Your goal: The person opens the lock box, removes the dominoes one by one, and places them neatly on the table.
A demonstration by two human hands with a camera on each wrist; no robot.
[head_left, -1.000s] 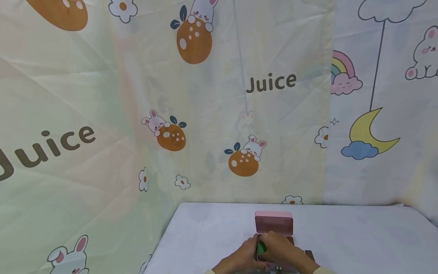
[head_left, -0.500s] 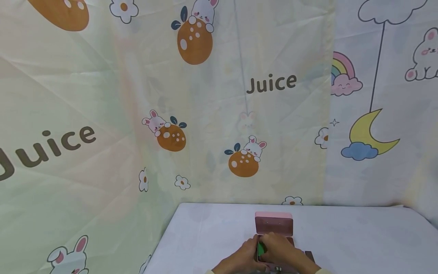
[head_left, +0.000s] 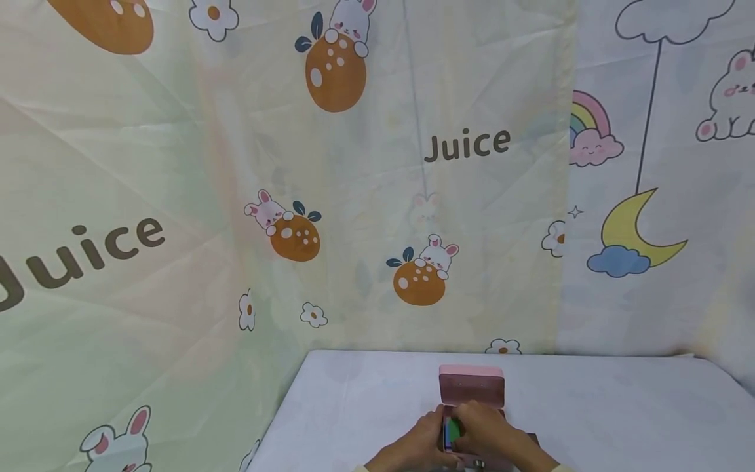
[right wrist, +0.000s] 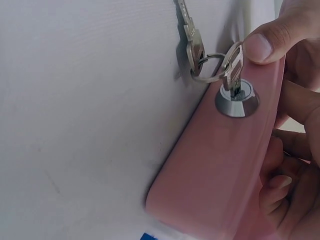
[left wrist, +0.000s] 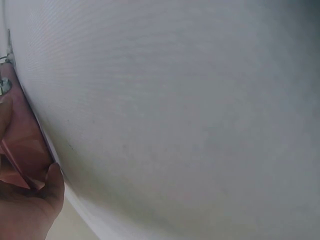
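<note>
A pink metal lock box [head_left: 472,371] stands on the table with its lid raised, showing a dark reddish inside. My left hand [head_left: 420,440] grips the box's left side; in the right wrist view a thumb [right wrist: 259,47] presses the front wall near the round lock [right wrist: 237,100]. A key [right wrist: 233,70] sits in that lock, joined by a ring to a second key [right wrist: 194,47]. My right hand [head_left: 480,425] reaches down into the box with curled fingers. Beside it inside the box shows a green flat thing [head_left: 453,431]. I cannot tell whether the right fingers hold it.
A dark flat object [head_left: 533,438] lies right of the box, partly behind the right forearm. White cloth covers the table [head_left: 613,406]. Printed curtains [head_left: 354,164] hang behind and at the sides. A small blue patch [right wrist: 148,236] shows below the box in the right wrist view.
Inside the box, a blue-purple strip now shows left of the green thing. The right hand has shifted very slightly; the left hand keeps its grip on the box.
</note>
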